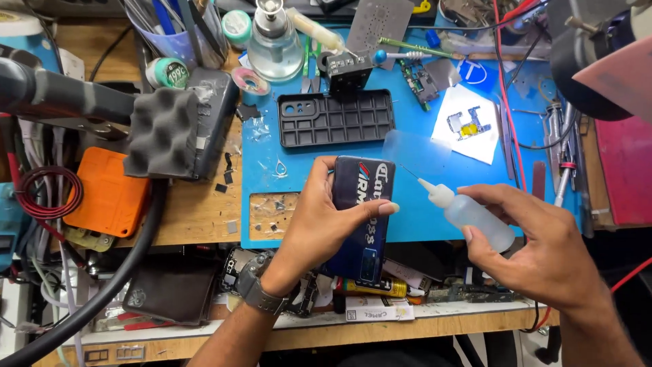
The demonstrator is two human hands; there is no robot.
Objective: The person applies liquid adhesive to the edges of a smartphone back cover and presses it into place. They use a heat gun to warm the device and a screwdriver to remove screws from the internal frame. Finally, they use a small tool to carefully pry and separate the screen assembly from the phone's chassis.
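The near end of the dark blue phone (360,217) is hidden where it dips below the edge of the blue work mat (421,217), and the palm of the left hand (319,224) covers its left side. The far right is cut off by a dark, blurred piece of equipment (598,54), too close to make out. The clutter of small tools along the far edge of the bench is hard to sort into single items.

The phone shows its glossy back, dark blue with light lettering and a camera block near its lower end. It stands tilted over the near middle of the mat, gripped by the left hand — thumb across the right edge, fingers wrapped behind. A watch (261,289) sits on that wrist.

The right hand (536,251) is closed around one small translucent squeeze bottle (475,217), its white nozzle ending in a thin needle that points up and left toward the phone's top right corner, just beside it but not clearly touching.

On the mat farther away lies one black phone case (336,119), inner side up, and one white sheet (468,126) with a small circuit part on it. Left of the mat sit one grey foam block (163,132) and one orange pad (109,194) — two hands, one phone, one bottle.
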